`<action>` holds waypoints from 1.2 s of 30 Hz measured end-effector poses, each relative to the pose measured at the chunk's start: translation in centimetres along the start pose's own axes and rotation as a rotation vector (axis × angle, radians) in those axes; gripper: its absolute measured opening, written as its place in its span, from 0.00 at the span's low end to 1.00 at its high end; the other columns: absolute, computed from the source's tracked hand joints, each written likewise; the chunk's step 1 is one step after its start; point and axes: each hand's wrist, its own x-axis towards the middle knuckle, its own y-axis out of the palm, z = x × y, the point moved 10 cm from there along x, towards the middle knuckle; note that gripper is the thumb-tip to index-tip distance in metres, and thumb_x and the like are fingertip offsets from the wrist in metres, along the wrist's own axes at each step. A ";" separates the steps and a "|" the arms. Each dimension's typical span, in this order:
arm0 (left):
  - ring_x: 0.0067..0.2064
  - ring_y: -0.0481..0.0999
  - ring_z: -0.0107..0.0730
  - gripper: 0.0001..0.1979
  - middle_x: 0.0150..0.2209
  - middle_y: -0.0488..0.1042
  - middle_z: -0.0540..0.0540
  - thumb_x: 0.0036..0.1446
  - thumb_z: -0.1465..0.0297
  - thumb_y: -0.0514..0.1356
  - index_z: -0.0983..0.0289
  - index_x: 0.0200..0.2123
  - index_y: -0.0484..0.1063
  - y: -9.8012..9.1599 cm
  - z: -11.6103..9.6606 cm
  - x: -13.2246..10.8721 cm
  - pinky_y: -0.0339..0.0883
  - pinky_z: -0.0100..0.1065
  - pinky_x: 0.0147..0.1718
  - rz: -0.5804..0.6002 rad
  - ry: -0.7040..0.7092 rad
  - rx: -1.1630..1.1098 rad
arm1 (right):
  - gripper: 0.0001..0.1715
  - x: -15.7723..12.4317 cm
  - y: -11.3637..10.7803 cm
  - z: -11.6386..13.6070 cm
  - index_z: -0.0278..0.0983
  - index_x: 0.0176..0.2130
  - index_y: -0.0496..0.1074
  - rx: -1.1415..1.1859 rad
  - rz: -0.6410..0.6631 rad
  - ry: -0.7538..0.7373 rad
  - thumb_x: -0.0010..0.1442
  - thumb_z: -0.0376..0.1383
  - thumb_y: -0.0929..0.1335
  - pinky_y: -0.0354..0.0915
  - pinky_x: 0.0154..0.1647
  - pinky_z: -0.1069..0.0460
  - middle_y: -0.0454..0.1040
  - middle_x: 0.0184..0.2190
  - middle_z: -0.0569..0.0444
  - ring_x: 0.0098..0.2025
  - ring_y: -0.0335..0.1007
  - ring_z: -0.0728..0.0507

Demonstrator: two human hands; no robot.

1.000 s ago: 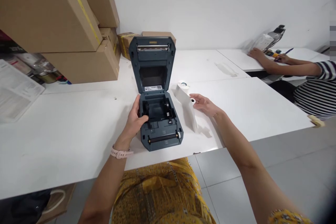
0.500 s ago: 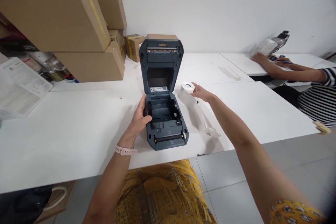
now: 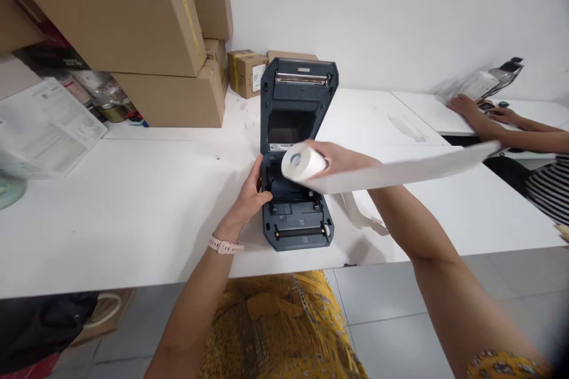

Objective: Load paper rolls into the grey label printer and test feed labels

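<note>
One head-worn view looks forward and down, close over the white table (image 3: 133,201), printer (image 3: 297,98) at frame centre, wall (image 3: 377,12) across the top.

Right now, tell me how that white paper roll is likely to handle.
Probably light: the right hand carries the paper roll alone above the printer. Likely to unwind, since its loose tail streams sideways. Round, so it may roll if set down.
</note>
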 end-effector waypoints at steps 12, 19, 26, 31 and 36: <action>0.79 0.51 0.55 0.56 0.76 0.58 0.57 0.47 0.76 0.63 0.57 0.78 0.46 0.2 -0.8 -0.7 0.49 0.50 0.76 -0.014 -0.078 -0.049 | 0.50 2.5 7.4 -0.3 0.29 0.68 0.66 -0.473 0.221 -0.051 0.65 0.62 0.68 0.64 0.61 0.30 0.75 0.60 0.29 0.60 0.72 0.23; 0.77 0.55 0.56 0.55 0.76 0.58 0.59 0.46 0.76 0.63 0.59 0.78 0.47 0.1 -0.2 -0.3 0.51 0.51 0.75 -0.017 -0.065 -0.069 | 0.25 -0.7 -3.1 6.0 0.42 0.51 0.79 -0.102 -0.448 -0.225 0.72 0.56 0.65 0.71 0.59 0.41 0.81 0.50 0.48 0.53 0.77 0.37; 0.78 0.53 0.54 0.53 0.78 0.53 0.56 0.47 0.76 0.64 0.56 0.76 0.51 -0.2 0.1 -0.1 0.48 0.50 0.76 0.003 -0.031 -0.040 | 0.42 0.5 -12.8 5.0 0.48 0.68 0.62 -0.072 -0.953 -0.218 0.71 0.67 0.55 0.59 0.72 0.40 0.65 0.71 0.51 0.71 0.61 0.42; 0.78 0.53 0.55 0.53 0.78 0.55 0.56 0.45 0.76 0.64 0.57 0.75 0.54 0.0 -0.3 -0.2 0.47 0.50 0.76 -0.006 -0.029 -0.062 | 0.39 0.2 -11.0 5.1 0.51 0.61 0.70 -0.049 -0.878 -0.177 0.72 0.66 0.50 0.64 0.69 0.40 0.75 0.63 0.53 0.66 0.68 0.39; 0.76 0.57 0.56 0.49 0.74 0.64 0.55 0.42 0.77 0.68 0.55 0.70 0.64 -0.6 0.1 0.1 0.54 0.51 0.74 -0.028 -0.038 -0.171 | 0.28 -7.0 -5.7 8.2 0.49 0.61 0.72 -0.190 -1.103 -0.359 0.78 0.52 0.53 0.66 0.70 0.36 0.75 0.61 0.51 0.66 0.69 0.36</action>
